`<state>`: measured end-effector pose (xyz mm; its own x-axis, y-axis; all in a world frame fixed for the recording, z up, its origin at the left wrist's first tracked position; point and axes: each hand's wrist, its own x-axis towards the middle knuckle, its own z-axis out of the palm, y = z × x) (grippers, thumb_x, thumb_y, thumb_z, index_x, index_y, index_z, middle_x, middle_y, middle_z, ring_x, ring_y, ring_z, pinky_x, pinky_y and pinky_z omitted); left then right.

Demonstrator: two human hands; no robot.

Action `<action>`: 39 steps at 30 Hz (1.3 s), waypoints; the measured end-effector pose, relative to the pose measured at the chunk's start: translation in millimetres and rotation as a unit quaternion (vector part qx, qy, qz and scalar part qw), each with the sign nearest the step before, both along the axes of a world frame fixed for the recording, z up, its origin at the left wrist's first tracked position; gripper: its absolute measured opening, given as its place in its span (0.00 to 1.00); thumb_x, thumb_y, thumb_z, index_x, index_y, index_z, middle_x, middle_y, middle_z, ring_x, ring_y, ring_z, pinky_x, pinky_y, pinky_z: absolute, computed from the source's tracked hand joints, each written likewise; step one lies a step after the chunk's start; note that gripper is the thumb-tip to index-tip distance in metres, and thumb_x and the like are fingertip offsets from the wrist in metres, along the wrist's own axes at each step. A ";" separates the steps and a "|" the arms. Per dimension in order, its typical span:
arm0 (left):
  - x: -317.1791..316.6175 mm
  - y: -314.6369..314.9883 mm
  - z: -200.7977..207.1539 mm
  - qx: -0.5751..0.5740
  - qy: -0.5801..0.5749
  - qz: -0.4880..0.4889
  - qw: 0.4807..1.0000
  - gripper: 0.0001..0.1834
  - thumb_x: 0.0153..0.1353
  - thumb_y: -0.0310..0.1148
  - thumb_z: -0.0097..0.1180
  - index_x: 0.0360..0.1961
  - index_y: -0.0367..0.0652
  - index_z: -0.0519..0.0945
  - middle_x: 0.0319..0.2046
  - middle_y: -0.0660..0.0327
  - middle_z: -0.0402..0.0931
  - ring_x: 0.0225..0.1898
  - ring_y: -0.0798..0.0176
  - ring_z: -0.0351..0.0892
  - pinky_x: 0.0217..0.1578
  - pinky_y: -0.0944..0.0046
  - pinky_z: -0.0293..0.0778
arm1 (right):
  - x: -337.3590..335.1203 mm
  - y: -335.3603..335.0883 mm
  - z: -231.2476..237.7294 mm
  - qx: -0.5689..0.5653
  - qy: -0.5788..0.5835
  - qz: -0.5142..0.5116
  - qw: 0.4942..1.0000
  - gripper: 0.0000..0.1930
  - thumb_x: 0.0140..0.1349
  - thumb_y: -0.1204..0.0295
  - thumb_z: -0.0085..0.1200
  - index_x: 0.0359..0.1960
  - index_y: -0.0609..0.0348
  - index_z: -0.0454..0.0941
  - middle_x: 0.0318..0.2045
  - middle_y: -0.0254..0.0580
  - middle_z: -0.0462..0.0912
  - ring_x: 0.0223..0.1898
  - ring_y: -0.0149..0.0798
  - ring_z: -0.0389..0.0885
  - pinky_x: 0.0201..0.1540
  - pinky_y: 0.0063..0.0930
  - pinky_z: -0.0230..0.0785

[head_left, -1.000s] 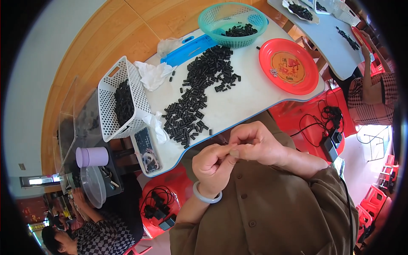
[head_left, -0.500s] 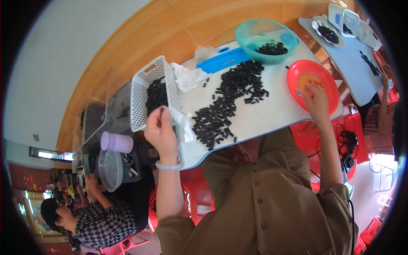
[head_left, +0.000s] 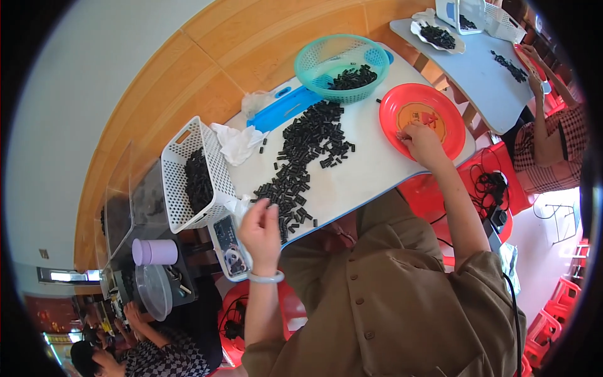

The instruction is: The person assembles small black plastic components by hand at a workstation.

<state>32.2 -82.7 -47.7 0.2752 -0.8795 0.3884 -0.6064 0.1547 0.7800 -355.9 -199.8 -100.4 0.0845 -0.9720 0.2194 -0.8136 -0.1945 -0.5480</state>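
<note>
My left hand is raised beside the near end of a long heap of short black tube-like pieces. Its thumb and forefinger stand a little apart, with nothing visible between them. Inside a red plate, my right hand has its fingers pinched together at the left side, where small silvery bits lie. Whatever those fingertips hold is hidden. Left of the heap, a white perforated basket contains more black pieces. A turquoise colander at the far side also holds some.
A phone in a patterned case lies between the basket and my left wrist. White tissue and a blue tray are behind the heap. A lilac cup and clear tub stand left. Other people sit at both sides; cables cover a red stool.
My left hand has come away from the basket toward the heap's near end, and the black piece at its fingertips is no longer visible. My right hand stays at the plate. The view has shifted.
</note>
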 end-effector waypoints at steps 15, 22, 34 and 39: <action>-56.8 29.7 -29.3 0.047 -0.030 -0.120 0.991 0.08 0.56 0.25 0.61 0.36 0.35 0.80 0.26 0.57 0.77 0.23 0.64 0.75 0.27 0.67 0.71 | -32.6 6.4 -0.2 0.002 -0.137 -0.057 0.989 0.04 0.47 0.79 0.57 0.22 0.63 0.73 0.21 0.44 0.76 0.25 0.38 0.76 0.30 0.30 0.69; -59.3 23.3 -30.8 0.030 -0.040 -0.089 0.995 0.08 0.55 0.24 0.61 0.37 0.36 0.80 0.25 0.58 0.76 0.21 0.65 0.73 0.24 0.68 0.70 | -39.8 17.0 -11.9 -0.019 -0.327 -0.082 0.941 0.06 0.51 0.85 0.53 0.31 0.64 0.75 0.24 0.30 0.75 0.26 0.22 0.72 0.29 0.16 0.66; -94.0 -75.9 -53.9 -0.019 -0.186 -0.097 0.978 0.14 0.53 0.23 0.58 0.43 0.37 0.78 0.37 0.52 0.74 0.35 0.51 0.77 0.37 0.57 0.74 | 65.1 69.9 1.5 -0.090 -0.245 0.068 0.963 0.07 0.50 0.85 0.55 0.32 0.64 0.77 0.26 0.42 0.76 0.27 0.39 0.78 0.30 0.28 0.68; -96.3 -92.8 -69.1 0.069 -0.223 -0.095 0.968 0.13 0.53 0.24 0.57 0.41 0.36 0.79 0.37 0.50 0.74 0.39 0.46 0.76 0.40 0.54 0.73 | 82.6 67.2 -18.4 -0.082 -0.216 0.103 0.967 0.07 0.50 0.83 0.54 0.31 0.61 0.77 0.26 0.45 0.76 0.28 0.45 0.78 0.30 0.32 0.70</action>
